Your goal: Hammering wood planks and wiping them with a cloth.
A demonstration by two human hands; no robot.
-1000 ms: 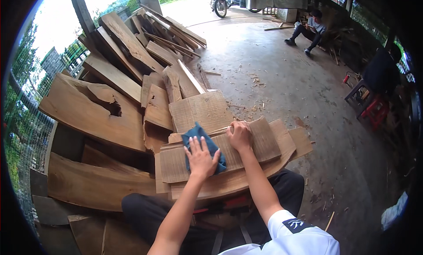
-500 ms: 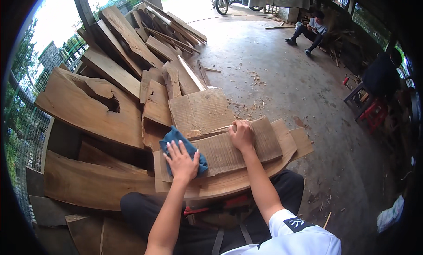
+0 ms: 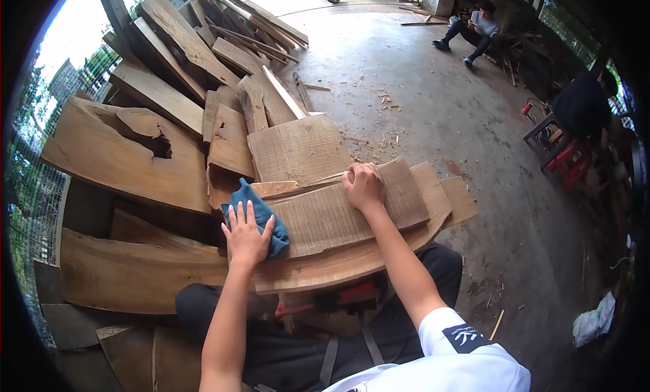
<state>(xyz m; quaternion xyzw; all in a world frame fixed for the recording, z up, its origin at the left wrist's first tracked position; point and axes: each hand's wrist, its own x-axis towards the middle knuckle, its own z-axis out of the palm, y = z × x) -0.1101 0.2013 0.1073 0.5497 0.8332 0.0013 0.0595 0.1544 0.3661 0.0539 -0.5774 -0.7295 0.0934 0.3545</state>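
Note:
My left hand lies flat with its fingers spread on a crumpled blue cloth. The cloth rests at the left end of a rough-sawn wooden board, partly hidden by that hand. Curled over the board's far edge, the fingers of my right hand grip it; their tips are hidden. Beneath this board is a longer, slightly curved plank, lying across above my lap. Another piece of wood sticks out at the right end of the stack.
Large slabs and stacked planks crowd the left side. Beyond my hands lies a square board with shavings. Wood chips litter the concrete floor. Far right, a person sits near a red stool.
My left hand and the blue cloth have slid left along the board towards its end. My right hand keeps its grip on the far edge. The whole view has shifted slightly.

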